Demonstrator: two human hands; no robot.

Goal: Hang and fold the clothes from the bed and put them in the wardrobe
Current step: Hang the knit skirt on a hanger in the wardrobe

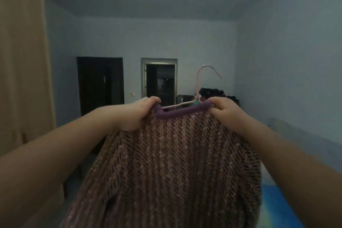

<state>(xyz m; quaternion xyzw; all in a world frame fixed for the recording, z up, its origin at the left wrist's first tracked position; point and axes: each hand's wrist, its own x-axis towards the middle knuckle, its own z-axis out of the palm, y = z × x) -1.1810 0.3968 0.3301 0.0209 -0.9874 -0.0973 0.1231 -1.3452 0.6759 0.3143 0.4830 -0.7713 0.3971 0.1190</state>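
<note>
Dim bluish walls close off a bedroom, with a dark door (100,83) and an open doorway (160,79) on the far side and a tall beige panel (22,61) along the left edge. That panel may be the wardrobe's side, though it cannot be told for sure. A corner of the bed (281,207), under a blue sheet, shows at lower right.

The person holds a brownish open-knit top (175,163) up in the air in front of them, clear of the bed. Its purple neckband (182,112) is stretched between the two hands. The left hand (137,114) grasps the knit at one end of the neckband, fingers curled over the edge. The right hand (224,112) pinches the cloth at the other end. A pale pink hanger (198,81) sits inside the neck opening, its hook rising above the band and one thin arm showing across the gap. A dark heap (212,91) lies beyond the right hand; what it is cannot be made out.

The step in hand looks like dressing the hanger: settling the shoulders of the top over the hanger's arms. Whether both arms are fully seated under the knit is hidden. The next move probably calls for freeing one hand to take the hook, letting the loose mesh hang straight without snagging, then turning toward the wardrobe rail.
</note>
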